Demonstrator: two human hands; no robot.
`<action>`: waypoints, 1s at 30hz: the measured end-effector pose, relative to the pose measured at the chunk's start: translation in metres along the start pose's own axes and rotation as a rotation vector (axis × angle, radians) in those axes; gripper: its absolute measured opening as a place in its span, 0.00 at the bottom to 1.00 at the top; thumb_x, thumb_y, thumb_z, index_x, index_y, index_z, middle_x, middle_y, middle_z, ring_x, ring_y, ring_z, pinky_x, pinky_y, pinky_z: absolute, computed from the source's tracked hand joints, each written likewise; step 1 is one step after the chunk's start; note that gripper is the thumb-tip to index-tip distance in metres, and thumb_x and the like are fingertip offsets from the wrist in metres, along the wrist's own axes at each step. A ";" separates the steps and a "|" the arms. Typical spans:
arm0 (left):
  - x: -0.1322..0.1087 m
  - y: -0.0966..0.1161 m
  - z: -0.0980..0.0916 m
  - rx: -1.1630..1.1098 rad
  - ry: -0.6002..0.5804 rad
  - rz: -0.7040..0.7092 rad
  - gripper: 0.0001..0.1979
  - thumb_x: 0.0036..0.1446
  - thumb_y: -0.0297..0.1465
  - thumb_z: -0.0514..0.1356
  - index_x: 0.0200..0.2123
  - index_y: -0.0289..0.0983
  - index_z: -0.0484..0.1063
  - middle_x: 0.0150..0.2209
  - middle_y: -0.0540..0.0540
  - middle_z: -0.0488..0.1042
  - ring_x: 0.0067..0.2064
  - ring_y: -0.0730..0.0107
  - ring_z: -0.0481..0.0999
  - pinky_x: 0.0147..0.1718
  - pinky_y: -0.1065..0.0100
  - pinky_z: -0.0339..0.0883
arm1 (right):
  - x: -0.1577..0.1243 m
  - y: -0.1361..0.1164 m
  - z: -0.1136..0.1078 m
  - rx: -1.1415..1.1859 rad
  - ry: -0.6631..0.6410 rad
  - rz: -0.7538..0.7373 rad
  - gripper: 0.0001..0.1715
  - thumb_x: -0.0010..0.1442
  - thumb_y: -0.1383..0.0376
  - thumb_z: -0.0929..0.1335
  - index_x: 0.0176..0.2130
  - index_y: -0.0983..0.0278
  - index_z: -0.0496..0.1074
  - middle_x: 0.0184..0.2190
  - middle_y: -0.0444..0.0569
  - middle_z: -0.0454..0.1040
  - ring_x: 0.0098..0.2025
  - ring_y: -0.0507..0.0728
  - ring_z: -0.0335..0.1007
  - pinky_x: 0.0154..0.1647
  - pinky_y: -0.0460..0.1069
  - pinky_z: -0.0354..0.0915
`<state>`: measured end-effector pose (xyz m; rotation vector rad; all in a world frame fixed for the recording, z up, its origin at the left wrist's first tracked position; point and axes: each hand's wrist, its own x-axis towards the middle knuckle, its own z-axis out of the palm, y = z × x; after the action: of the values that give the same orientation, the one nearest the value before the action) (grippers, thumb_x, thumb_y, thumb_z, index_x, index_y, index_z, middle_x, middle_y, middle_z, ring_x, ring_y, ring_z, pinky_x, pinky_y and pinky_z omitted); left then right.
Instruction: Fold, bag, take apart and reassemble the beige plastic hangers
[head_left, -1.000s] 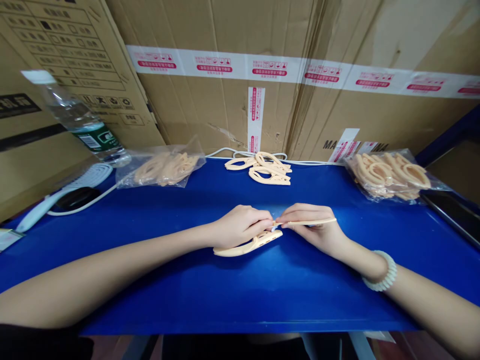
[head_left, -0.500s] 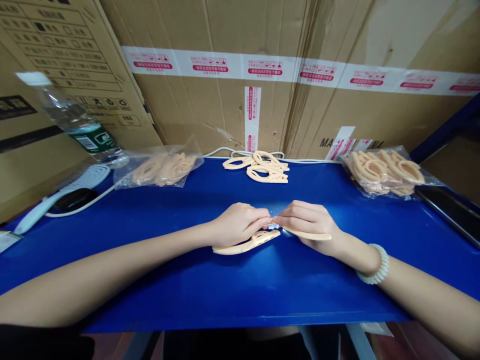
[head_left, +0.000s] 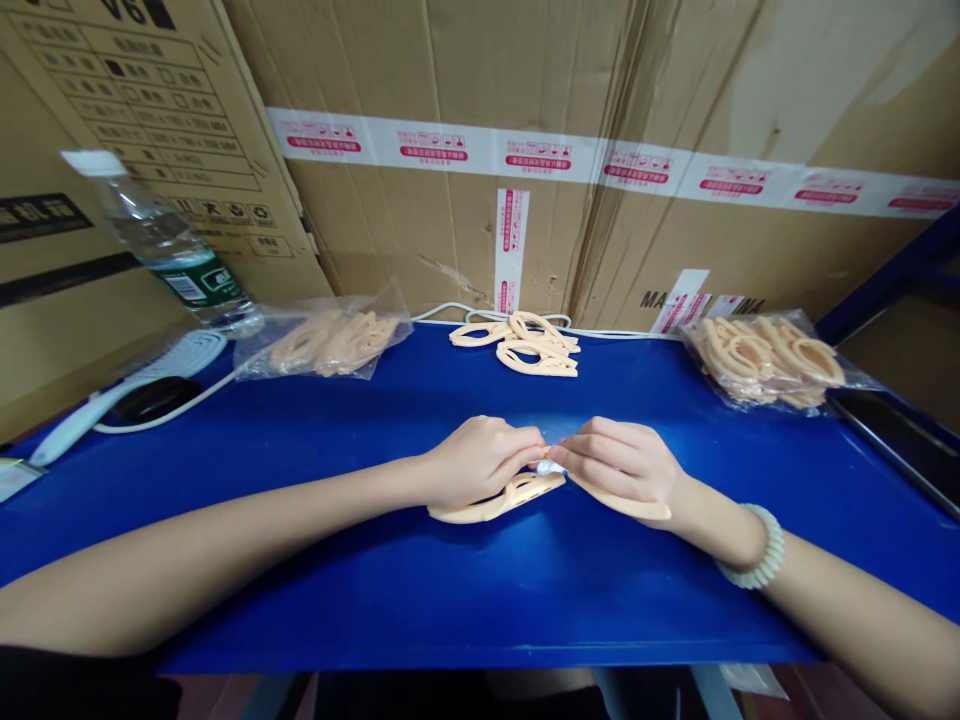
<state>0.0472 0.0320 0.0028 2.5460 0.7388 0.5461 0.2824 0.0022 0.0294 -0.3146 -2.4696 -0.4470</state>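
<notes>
We are seeing a curved cream piece (head_left: pixel 487 510) sitting under the left hand (head_left: pixel 476 458) and a slim cream piece (head_left: pixel 619 501) running along the lower side of the right hand (head_left: pixel 626 460), both over the middle of the worktop (head_left: pixel 480 600); we are not managing to tell whether they are joined. The fingers of each hand are closing narrowly on these pieces, the tips nearly meeting. On our side, blue surface is stretching to the straight near edge, giving us room for moving, and a narrower open band is lying between the hands and the loose cream pieces (head_left: pixel 536 345) near the back edge. Cardboard boxes (head_left: pixel 390 220) are walling that edge. A left bag of pieces (head_left: pixel 326 345) is sitting near a bottle (head_left: pixel 196 278) and a brush (head_left: pixel 169 358); a right bag of pieces (head_left: pixel 765 360) is resting behind a dark flat device (head_left: pixel 896 445), which is lying near the right-hand edge.
</notes>
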 end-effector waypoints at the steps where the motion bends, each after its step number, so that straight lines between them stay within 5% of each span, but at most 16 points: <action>1: 0.000 0.001 -0.001 -0.025 0.002 0.002 0.19 0.72 0.35 0.44 0.33 0.39 0.69 0.28 0.47 0.75 0.31 0.65 0.71 0.35 0.66 0.57 | 0.001 -0.001 -0.003 -0.016 0.013 -0.019 0.11 0.69 0.75 0.66 0.42 0.64 0.78 0.33 0.51 0.79 0.32 0.58 0.74 0.28 0.52 0.72; 4: 0.001 0.002 -0.003 -0.155 -0.013 -0.001 0.21 0.72 0.37 0.44 0.31 0.38 0.69 0.25 0.49 0.73 0.28 0.68 0.70 0.36 0.66 0.59 | 0.004 0.000 -0.014 0.070 0.050 0.065 0.13 0.68 0.75 0.68 0.46 0.60 0.79 0.38 0.51 0.80 0.37 0.59 0.76 0.34 0.53 0.74; 9: 0.005 -0.006 -0.004 -0.792 0.011 -0.188 0.21 0.69 0.47 0.50 0.35 0.36 0.69 0.23 0.49 0.72 0.25 0.70 0.70 0.27 0.70 0.61 | -0.005 0.028 -0.029 0.208 0.119 0.571 0.16 0.72 0.68 0.61 0.45 0.59 0.78 0.41 0.54 0.78 0.43 0.62 0.76 0.44 0.57 0.73; 13: 0.011 -0.019 -0.007 -1.201 0.130 -0.357 0.14 0.61 0.39 0.64 0.40 0.33 0.71 0.30 0.43 0.79 0.28 0.68 0.77 0.27 0.71 0.68 | -0.023 0.056 -0.028 0.238 -0.092 0.864 0.11 0.67 0.65 0.64 0.36 0.63 0.75 0.34 0.51 0.79 0.34 0.60 0.76 0.35 0.53 0.71; 17: 0.015 -0.024 -0.014 -1.367 0.316 -0.563 0.05 0.62 0.23 0.59 0.40 0.32 0.75 0.36 0.41 0.81 0.35 0.66 0.82 0.34 0.69 0.74 | -0.032 0.063 -0.022 0.240 -0.343 1.112 0.08 0.62 0.67 0.69 0.44 0.65 0.73 0.28 0.46 0.79 0.31 0.59 0.76 0.34 0.50 0.67; 23: 0.015 -0.022 -0.017 -1.444 0.369 -0.568 0.11 0.65 0.20 0.54 0.39 0.31 0.78 0.36 0.41 0.82 0.36 0.67 0.82 0.36 0.70 0.76 | -0.029 0.060 -0.020 0.194 -0.542 1.263 0.26 0.62 0.74 0.64 0.59 0.70 0.66 0.29 0.46 0.81 0.33 0.58 0.78 0.33 0.46 0.64; 30: 0.014 -0.018 -0.017 -1.432 0.397 -0.566 0.13 0.66 0.20 0.53 0.39 0.31 0.78 0.34 0.41 0.81 0.33 0.68 0.81 0.32 0.71 0.75 | -0.037 0.062 -0.020 0.040 -0.586 1.302 0.24 0.62 0.69 0.66 0.57 0.63 0.69 0.30 0.46 0.81 0.32 0.59 0.76 0.32 0.47 0.62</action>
<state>0.0427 0.0589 0.0115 0.8798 0.7270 0.9157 0.3425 0.0471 0.0372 -2.0497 -2.1430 0.3035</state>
